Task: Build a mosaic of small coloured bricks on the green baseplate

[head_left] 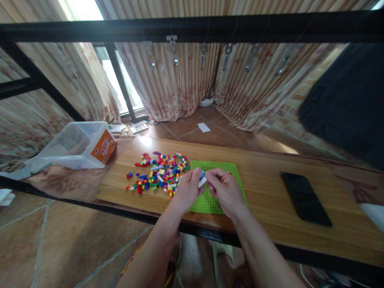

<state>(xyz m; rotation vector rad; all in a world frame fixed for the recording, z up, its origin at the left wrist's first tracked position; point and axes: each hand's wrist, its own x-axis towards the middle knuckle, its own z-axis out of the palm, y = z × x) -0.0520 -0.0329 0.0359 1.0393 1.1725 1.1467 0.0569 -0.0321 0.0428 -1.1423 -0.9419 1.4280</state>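
Observation:
Above the green baseplate (217, 206), my two hands meet over a small white and blue piece made of toy bricks (202, 180). My left hand (189, 186) grips it between thumb and fingers. From the other side, my right hand (225, 188) is closed in a pinch at the piece's right edge; what its fingertips hold, if anything, is hidden. Loose coloured bricks (162, 172) lie in a spread heap just left of the baseplate. A few bits of colour show on the baseplate beside my right hand, mostly covered by it.
A black phone (306, 199) lies on the wooden board (264, 192) to the right. At the left stands a clear plastic box (75, 140) with an orange label. A black metal bar (192, 30) with hanging clips crosses above, before the curtains (168, 88).

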